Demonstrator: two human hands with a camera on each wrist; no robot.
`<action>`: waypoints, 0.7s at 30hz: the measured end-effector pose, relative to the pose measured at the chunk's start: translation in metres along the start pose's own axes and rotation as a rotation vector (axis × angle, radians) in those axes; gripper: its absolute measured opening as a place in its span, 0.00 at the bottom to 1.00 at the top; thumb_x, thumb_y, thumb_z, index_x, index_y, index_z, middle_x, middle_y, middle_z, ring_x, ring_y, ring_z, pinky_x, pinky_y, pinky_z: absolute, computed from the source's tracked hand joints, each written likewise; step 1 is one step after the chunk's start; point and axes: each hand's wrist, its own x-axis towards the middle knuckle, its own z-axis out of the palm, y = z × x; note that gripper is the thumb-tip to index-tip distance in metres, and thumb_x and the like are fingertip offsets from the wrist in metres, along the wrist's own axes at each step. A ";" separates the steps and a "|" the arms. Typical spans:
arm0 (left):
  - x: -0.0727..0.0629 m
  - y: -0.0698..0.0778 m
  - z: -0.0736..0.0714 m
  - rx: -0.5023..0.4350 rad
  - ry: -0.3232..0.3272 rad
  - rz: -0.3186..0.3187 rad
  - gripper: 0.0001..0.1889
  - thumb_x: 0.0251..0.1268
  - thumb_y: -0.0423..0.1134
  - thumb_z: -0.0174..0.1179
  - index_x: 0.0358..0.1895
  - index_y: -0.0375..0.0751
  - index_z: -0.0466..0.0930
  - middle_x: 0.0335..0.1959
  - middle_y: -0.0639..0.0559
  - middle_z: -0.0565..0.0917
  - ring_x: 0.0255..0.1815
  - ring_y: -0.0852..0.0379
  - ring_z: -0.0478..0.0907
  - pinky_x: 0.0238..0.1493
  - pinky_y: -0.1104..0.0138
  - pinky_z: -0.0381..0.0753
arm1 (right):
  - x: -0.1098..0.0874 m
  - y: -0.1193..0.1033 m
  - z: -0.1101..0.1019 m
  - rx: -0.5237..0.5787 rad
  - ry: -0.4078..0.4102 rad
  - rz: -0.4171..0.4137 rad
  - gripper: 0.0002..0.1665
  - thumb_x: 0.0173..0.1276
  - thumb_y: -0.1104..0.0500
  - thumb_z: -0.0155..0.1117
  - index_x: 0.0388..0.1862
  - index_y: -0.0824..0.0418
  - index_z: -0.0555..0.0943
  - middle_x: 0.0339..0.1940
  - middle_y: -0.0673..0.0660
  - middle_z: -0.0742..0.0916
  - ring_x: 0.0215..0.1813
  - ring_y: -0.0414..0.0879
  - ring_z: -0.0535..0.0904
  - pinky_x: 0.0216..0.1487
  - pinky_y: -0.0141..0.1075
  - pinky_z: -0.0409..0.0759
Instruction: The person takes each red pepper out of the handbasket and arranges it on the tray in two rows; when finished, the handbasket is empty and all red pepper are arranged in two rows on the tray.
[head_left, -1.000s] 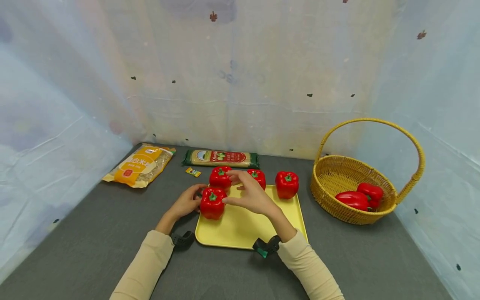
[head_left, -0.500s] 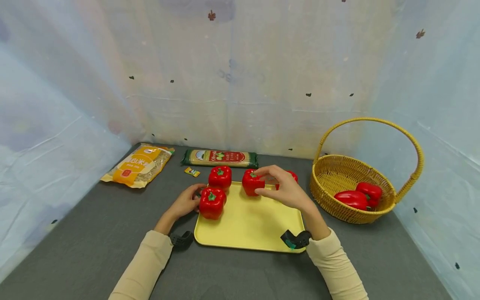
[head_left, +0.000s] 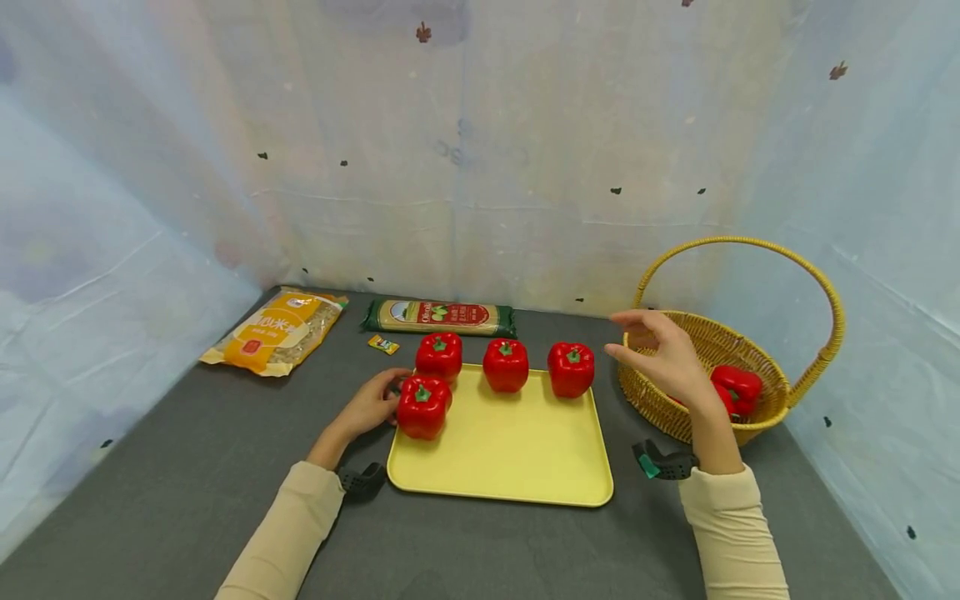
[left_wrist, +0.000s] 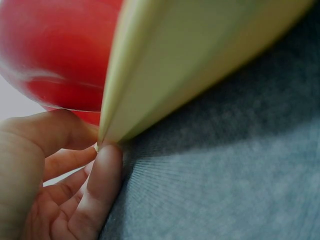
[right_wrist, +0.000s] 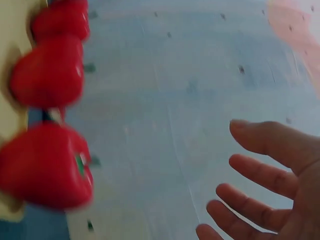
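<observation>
Several red bell peppers stand on a yellow tray: a front-left pepper, a back-left pepper, a middle pepper and a right pepper. My left hand is at the tray's left edge beside the front-left pepper. In the left wrist view, its thumb and fingers pinch the tray rim, a pepper just above. My right hand, fingers spread and holding nothing, hovers over the left side of a wicker basket. The right wrist view shows it away from the row of peppers.
The basket's tall handle arches over it, with red peppers inside. Behind the tray lies a pack of spaghetti. A small yellow packet and a bag of grain lie at the back left.
My right hand has moved right, from above the peppers on the tray to the basket, with nothing in it. The left hand has stayed at the tray's edge.
</observation>
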 end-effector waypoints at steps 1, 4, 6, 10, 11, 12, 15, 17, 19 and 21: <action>0.000 0.000 0.000 -0.001 0.000 0.002 0.25 0.61 0.25 0.52 0.64 0.30 0.63 0.48 0.34 0.72 0.23 0.54 0.74 0.22 0.64 0.80 | 0.000 0.006 -0.006 -0.013 0.023 0.025 0.25 0.61 0.56 0.68 0.56 0.61 0.76 0.51 0.57 0.78 0.52 0.49 0.74 0.48 0.23 0.74; 0.000 -0.001 0.000 -0.005 0.002 0.003 0.25 0.61 0.24 0.51 0.64 0.30 0.63 0.48 0.34 0.72 0.23 0.54 0.74 0.22 0.64 0.80 | 0.000 0.020 -0.023 -0.027 0.075 0.112 0.27 0.62 0.52 0.66 0.58 0.62 0.75 0.54 0.58 0.76 0.54 0.51 0.72 0.48 0.25 0.75; 0.001 -0.001 0.000 -0.007 0.003 0.002 0.25 0.61 0.24 0.51 0.64 0.30 0.63 0.48 0.34 0.72 0.23 0.54 0.73 0.22 0.64 0.80 | 0.000 0.029 -0.035 -0.043 0.102 0.173 0.28 0.63 0.50 0.65 0.59 0.62 0.73 0.56 0.59 0.75 0.56 0.53 0.71 0.48 0.26 0.74; 0.000 0.000 -0.001 -0.008 -0.001 0.001 0.25 0.61 0.24 0.50 0.64 0.29 0.63 0.48 0.34 0.71 0.24 0.54 0.73 0.22 0.64 0.81 | -0.001 0.046 -0.053 -0.065 0.125 0.253 0.33 0.65 0.49 0.62 0.62 0.66 0.69 0.61 0.67 0.71 0.60 0.62 0.66 0.55 0.47 0.72; 0.000 0.001 -0.001 -0.008 -0.003 0.002 0.25 0.61 0.23 0.50 0.64 0.29 0.63 0.48 0.34 0.71 0.24 0.54 0.73 0.22 0.64 0.81 | -0.001 0.050 -0.057 -0.074 0.128 0.267 0.34 0.65 0.49 0.61 0.63 0.67 0.68 0.62 0.69 0.70 0.61 0.64 0.65 0.56 0.52 0.70; 0.000 0.001 -0.001 -0.007 -0.004 0.003 0.25 0.61 0.23 0.50 0.64 0.29 0.63 0.48 0.34 0.71 0.24 0.54 0.73 0.22 0.64 0.81 | -0.001 0.054 -0.060 -0.078 0.130 0.282 0.35 0.65 0.49 0.61 0.64 0.68 0.67 0.63 0.71 0.68 0.61 0.67 0.64 0.56 0.58 0.67; -0.001 0.003 -0.001 -0.005 -0.003 0.007 0.25 0.61 0.23 0.50 0.64 0.29 0.63 0.48 0.34 0.71 0.24 0.54 0.73 0.22 0.64 0.81 | -0.002 0.064 -0.067 -0.097 0.137 0.336 0.37 0.66 0.47 0.59 0.65 0.70 0.65 0.64 0.74 0.66 0.62 0.70 0.61 0.57 0.64 0.62; -0.001 0.003 -0.001 0.000 -0.002 0.010 0.25 0.61 0.23 0.50 0.64 0.29 0.63 0.48 0.34 0.71 0.24 0.54 0.74 0.22 0.64 0.81 | -0.003 0.071 -0.071 -0.108 0.141 0.369 0.38 0.66 0.45 0.59 0.64 0.70 0.65 0.63 0.75 0.67 0.62 0.71 0.61 0.57 0.64 0.62; -0.001 0.002 0.000 0.006 -0.002 0.008 0.25 0.61 0.24 0.50 0.64 0.29 0.63 0.48 0.34 0.71 0.24 0.54 0.74 0.22 0.64 0.81 | -0.004 0.078 -0.074 -0.120 0.138 0.402 0.39 0.66 0.44 0.58 0.64 0.70 0.65 0.63 0.76 0.67 0.62 0.72 0.61 0.57 0.63 0.63; -0.001 0.001 0.000 0.014 -0.003 0.006 0.25 0.61 0.24 0.50 0.64 0.29 0.63 0.49 0.34 0.72 0.24 0.54 0.74 0.22 0.64 0.80 | -0.006 0.084 -0.077 -0.130 0.124 0.438 0.41 0.65 0.42 0.57 0.65 0.70 0.64 0.62 0.77 0.67 0.61 0.71 0.62 0.56 0.63 0.64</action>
